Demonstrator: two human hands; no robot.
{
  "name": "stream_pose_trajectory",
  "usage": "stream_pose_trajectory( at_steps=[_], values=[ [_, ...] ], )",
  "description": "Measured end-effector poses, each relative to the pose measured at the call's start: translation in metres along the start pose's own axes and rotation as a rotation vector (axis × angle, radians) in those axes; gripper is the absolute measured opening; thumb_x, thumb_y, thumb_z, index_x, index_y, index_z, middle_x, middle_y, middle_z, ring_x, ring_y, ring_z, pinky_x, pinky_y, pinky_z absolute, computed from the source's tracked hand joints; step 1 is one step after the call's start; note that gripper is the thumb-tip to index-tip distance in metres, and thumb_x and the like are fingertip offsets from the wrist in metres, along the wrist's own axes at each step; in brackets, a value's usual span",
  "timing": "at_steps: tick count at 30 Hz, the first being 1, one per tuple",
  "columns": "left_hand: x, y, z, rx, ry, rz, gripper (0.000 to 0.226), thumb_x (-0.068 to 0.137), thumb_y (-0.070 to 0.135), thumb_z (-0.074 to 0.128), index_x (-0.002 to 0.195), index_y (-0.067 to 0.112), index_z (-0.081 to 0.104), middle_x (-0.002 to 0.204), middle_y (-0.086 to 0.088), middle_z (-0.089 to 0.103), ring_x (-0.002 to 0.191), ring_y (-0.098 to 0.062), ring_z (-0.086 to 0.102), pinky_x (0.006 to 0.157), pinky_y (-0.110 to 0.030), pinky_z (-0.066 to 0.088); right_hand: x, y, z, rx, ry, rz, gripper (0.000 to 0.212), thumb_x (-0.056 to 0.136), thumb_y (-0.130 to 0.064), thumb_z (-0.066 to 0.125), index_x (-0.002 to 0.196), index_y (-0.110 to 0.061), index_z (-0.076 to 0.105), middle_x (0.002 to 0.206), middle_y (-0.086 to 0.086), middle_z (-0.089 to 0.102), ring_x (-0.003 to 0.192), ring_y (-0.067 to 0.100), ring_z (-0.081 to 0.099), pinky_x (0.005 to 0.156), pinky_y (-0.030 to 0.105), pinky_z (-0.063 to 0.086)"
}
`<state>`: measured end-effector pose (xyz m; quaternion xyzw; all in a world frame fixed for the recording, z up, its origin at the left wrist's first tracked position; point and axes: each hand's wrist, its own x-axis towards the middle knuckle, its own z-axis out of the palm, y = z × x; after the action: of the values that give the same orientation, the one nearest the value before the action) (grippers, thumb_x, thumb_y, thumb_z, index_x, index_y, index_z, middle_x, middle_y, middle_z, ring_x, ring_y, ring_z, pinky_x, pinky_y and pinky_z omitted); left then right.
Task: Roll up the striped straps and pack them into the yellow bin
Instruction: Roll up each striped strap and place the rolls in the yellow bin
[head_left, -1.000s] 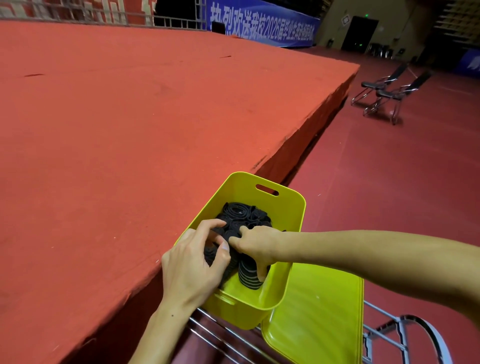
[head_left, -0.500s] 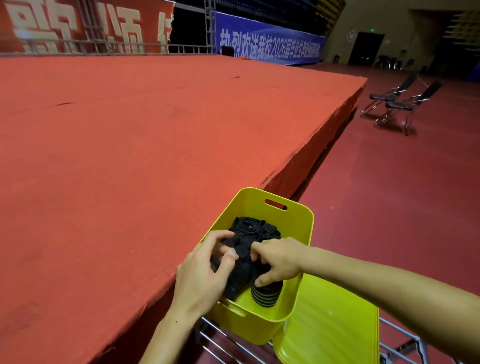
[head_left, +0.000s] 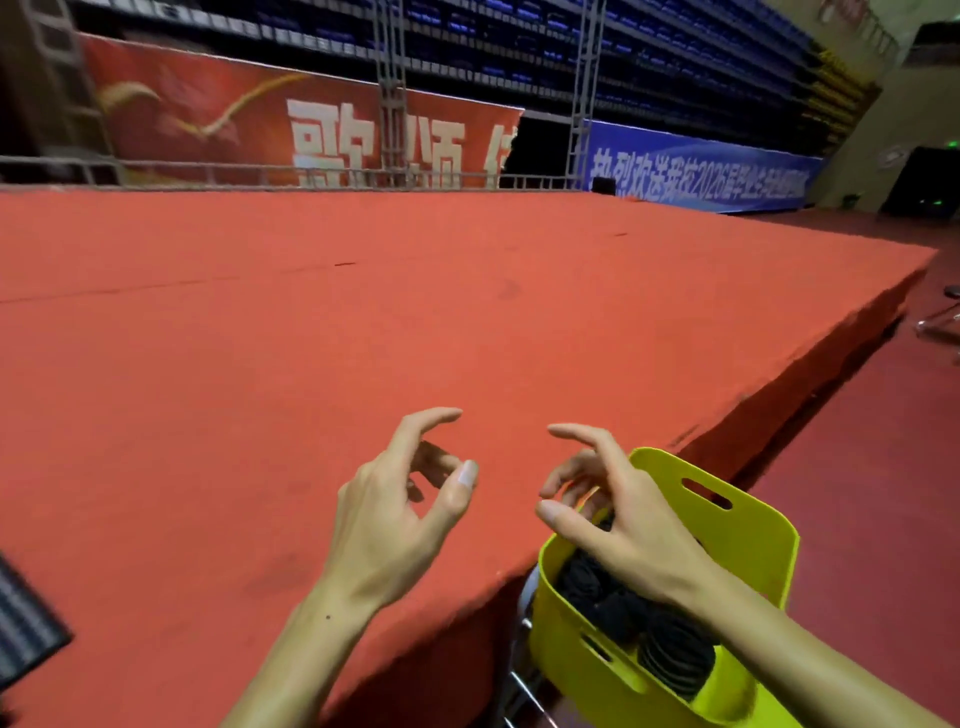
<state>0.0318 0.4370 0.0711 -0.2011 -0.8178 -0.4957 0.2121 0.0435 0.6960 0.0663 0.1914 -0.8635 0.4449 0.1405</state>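
Both hands empty, fingers loosely curled: left hand (head_left: 395, 525) over red surface (head_left: 260, 364); right hand (head_left: 618, 519) above yellow bin (head_left: 748, 525), nearer the rolled straps (head_left: 670, 654).

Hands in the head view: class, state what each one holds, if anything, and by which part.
Nothing is held. The left hand and right hand hover with loosely curled fingers, empty, above the yellow bin of rolled straps.

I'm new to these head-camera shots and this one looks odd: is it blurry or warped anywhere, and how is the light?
Head view: wide-angle bending tilts the truss and curves the stage edge; the dark striped thing at the far left is smeared by blur; the hall is dim, the stands nearly black; the left hand, right hand and bin show fairly sharp, without glare.
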Motion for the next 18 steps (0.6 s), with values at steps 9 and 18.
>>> stream_pose_trajectory(
  at_steps=[9, 18],
  values=[
    [-0.079, -0.068, -0.220, 0.368, 0.308, -0.192, 0.066, 0.089, 0.074, 0.048, 0.150, 0.051, 0.040, 0.097, 0.026, 0.077, 0.073, -0.008, 0.068, 0.071, -0.041, 0.057, 0.087, -0.094, 0.194, 0.157, -0.215, -0.204, 0.079, 0.089, -0.059, 0.071, 0.157, -0.047, 0.033, 0.104, -0.012, 0.075, 0.088, 0.017, 0.071, 0.079, 0.040, 0.058],
    [-0.193, -0.129, -0.370, 0.556, 0.526, -0.601, 0.065, 0.086, 0.083, 0.038, 0.142, 0.050, 0.045, 0.092, 0.034, 0.075, 0.085, -0.008, 0.075, 0.086, -0.049, 0.057, 0.123, -0.138, 0.412, 0.138, -0.549, -0.163, 0.077, 0.090, -0.074, 0.062, 0.154, -0.041, 0.036, 0.096, -0.013, 0.075, 0.083, 0.006, 0.071, 0.088, 0.046, 0.058]
  ],
)
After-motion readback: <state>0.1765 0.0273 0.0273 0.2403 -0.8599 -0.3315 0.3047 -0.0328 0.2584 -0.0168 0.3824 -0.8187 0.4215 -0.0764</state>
